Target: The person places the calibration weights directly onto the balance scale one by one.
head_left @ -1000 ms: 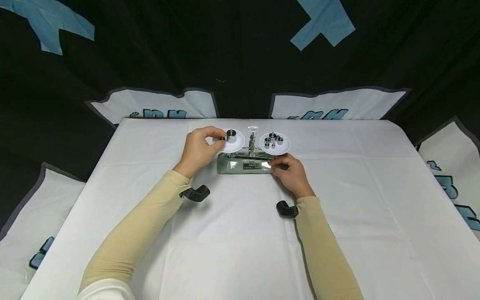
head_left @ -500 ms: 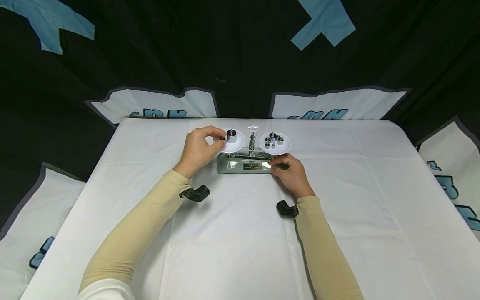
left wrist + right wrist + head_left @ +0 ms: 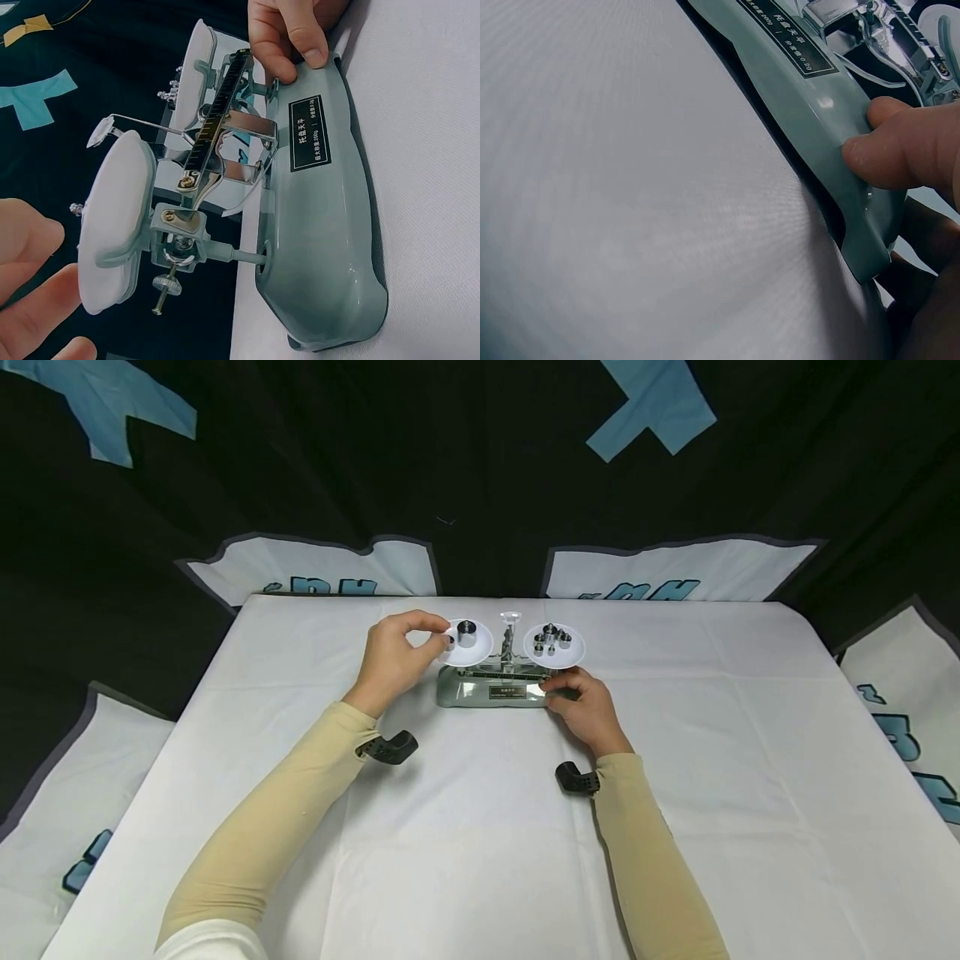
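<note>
A grey-green pan balance (image 3: 476, 692) stands on the white table. Its left pan (image 3: 482, 649) bears a large metal weight (image 3: 467, 634) and a smaller one (image 3: 450, 643) near the rim. My left hand (image 3: 395, 661) is at that rim, thumb and forefinger apart beside the small weight. In the left wrist view its fingertips (image 3: 49, 232) show a gap between them at the white pan. My right hand (image 3: 588, 710) grips the right end of the base, thumb (image 3: 870, 161) on the front face. Several metal weights (image 3: 551, 632) stand on the right pan (image 3: 577, 652).
The balance stands near the far edge of a table with a white cloth (image 3: 480, 827). Behind it hangs a black curtain (image 3: 480, 477) with white and blue patches. Each wrist wears a black device, the left one (image 3: 392, 747) and the right one (image 3: 576, 778).
My left fingers have parted slightly and drawn a little left, baring more of the small weight on the pan. The right hand keeps its grip on the base. The head view shifts slightly.
</note>
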A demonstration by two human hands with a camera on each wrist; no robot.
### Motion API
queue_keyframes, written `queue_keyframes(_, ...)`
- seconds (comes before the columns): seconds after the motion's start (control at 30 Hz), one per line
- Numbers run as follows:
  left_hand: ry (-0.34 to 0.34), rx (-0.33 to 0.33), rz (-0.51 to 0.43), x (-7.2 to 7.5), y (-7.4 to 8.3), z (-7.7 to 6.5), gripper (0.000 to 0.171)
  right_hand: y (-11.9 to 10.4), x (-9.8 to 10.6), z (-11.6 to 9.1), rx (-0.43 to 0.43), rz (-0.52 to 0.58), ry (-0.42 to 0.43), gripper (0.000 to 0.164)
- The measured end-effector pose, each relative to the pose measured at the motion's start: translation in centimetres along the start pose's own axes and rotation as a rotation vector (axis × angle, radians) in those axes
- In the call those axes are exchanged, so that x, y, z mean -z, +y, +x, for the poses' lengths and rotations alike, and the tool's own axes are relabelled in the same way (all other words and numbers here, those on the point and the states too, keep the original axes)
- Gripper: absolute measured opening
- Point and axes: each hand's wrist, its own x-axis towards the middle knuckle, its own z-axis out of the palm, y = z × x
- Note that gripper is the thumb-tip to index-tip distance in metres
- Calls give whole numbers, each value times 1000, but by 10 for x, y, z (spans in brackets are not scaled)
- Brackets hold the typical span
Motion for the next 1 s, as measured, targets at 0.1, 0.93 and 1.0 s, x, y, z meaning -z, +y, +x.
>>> queue_keyframes(0.1, 13, 6, -9, 2, 0, -1, 18, 0, 0, 1, 1, -9, -3, 17)
queue_keyframes(0.93, 123, 106, -40, 35, -65, -53, 17, -6, 17, 1, 22, -104, -117, 20)
queue_keyframes(1.0, 112, 130, -31, 35, -71, -59, 18, -4, 21, -1, 27, -100, -125, 21)
